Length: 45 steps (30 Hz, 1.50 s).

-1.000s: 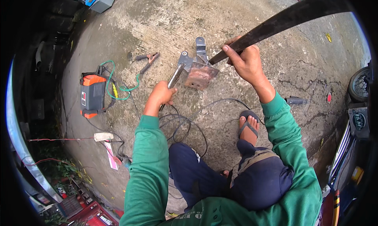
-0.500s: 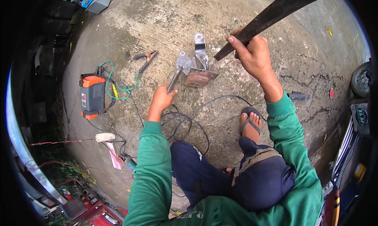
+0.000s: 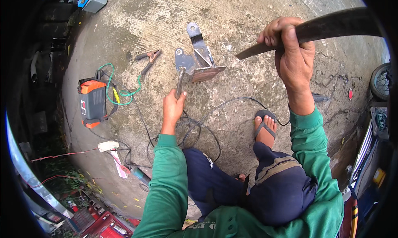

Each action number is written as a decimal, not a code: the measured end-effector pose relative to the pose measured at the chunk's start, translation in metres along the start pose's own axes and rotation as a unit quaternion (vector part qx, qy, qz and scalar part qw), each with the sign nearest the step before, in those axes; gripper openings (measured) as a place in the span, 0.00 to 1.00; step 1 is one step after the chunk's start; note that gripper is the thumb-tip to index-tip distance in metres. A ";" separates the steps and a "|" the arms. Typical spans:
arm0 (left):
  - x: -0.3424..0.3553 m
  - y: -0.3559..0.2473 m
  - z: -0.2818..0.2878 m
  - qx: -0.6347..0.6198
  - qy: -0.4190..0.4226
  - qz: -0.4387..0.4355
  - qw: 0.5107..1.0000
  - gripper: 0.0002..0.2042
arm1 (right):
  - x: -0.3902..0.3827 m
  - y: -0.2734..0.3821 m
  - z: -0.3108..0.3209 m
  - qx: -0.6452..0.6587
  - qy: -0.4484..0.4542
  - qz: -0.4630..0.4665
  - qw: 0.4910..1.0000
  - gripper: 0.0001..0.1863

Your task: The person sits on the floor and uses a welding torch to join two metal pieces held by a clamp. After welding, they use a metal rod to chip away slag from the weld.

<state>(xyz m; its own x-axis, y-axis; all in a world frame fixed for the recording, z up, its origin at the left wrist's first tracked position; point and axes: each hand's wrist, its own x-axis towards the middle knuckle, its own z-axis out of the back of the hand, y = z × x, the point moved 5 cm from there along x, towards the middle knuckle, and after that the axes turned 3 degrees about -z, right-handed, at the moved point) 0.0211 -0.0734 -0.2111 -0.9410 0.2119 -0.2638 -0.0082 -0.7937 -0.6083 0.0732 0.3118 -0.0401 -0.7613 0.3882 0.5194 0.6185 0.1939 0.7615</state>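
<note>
My left hand (image 3: 173, 107) is closed around a short metal rod (image 3: 180, 82). The far end of that rod meets a welded metal bracket (image 3: 185, 63). The bracket has grey plates with bolt holes, one long upright arm and a rusty square plate (image 3: 208, 74). Raised to the right, my right hand (image 3: 292, 51) grips a long, dark, slightly curved flat metal bar (image 3: 344, 26). Its narrow end points left, just right of the bracket and apart from it. The bar's other end runs out at the picture's right rim.
An orange and grey welding machine (image 3: 93, 103) stands at left, with a green cable and a ground clamp (image 3: 150, 60). Black cable (image 3: 207, 132) loops before my feet. An angle grinder (image 3: 139, 173) lies near my left sleeve. A wheel (image 3: 380, 81) stands at far right.
My right hand has moved right and turned, bringing the flat bar from steeply slanted to nearly level. The bracket appears shifted slightly left and tilted, with my left hand still on the rod.
</note>
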 end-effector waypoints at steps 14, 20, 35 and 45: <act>0.020 0.000 0.000 0.028 0.010 0.049 0.998 0.15 | 0.019 -0.021 -0.044 0.069 0.027 -0.027 0.997 0.23; 0.018 -0.017 0.005 -0.023 0.042 0.063 0.997 0.14 | 0.016 -0.005 -0.049 0.014 0.032 -0.026 0.999 0.27; 0.022 -0.028 0.017 -0.067 -0.041 0.032 0.996 0.14 | 0.023 0.050 -0.007 0.071 0.065 -0.005 0.995 0.44; 0.018 -0.060 0.030 -0.046 -0.073 -0.034 0.996 0.14 | 0.018 0.057 -0.028 0.090 0.094 0.032 0.991 0.45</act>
<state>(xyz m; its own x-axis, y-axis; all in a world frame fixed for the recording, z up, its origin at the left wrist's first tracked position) -0.0060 -0.0389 -0.1566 -0.9785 0.1730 -0.1124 -0.0488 -0.7234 -0.6887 0.0888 0.3044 0.0233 -0.7319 0.2334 0.6401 0.6783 0.3389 0.6520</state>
